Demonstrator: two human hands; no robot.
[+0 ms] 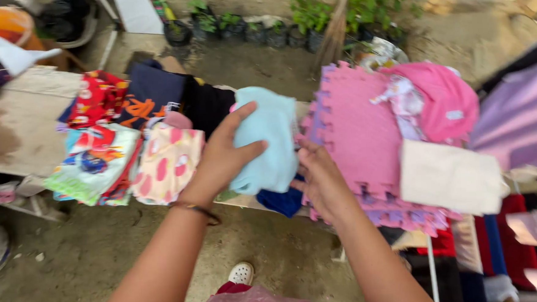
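A folded light blue cloth lies on the wooden table among piles of clothes. My left hand presses on its left side, thumb on top and fingers spread. My right hand grips its lower right edge from underneath, fingers curled. A dark blue garment hangs just below the cloth.
Left of the cloth lie folded patterned clothes, a red printed piece and dark shirts. To the right are pink foam mats, a pink garment and a beige cloth. Potted plants line the back. Bare ground lies below.
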